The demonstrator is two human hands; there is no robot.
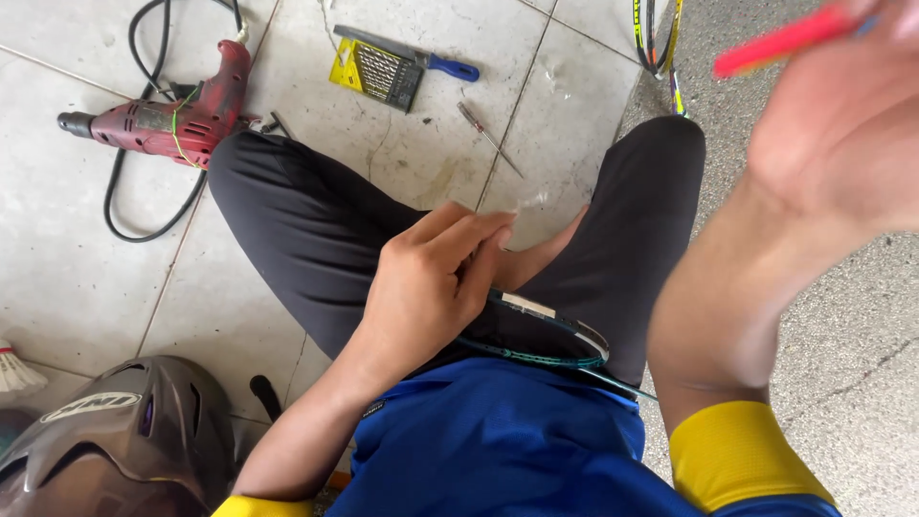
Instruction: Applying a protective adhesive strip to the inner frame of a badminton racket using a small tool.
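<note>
Left hand [426, 287] over lap, fingers [479, 230] pinched narrow on thin whitish string end [528, 202], teal racket frame [546, 359] just below the hand, right hand [842, 124] raised, fingers gripping slim red tool [780, 40], red power drill [168, 120] on tiled floor [67, 278].

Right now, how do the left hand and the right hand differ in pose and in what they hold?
The left hand is low over the lap, fingers pinching a thin pale string end by the racket frame. The right hand is raised high, close to the camera and blurred, gripping a red tool. Both are bare, with yellow sleeves.
</note>
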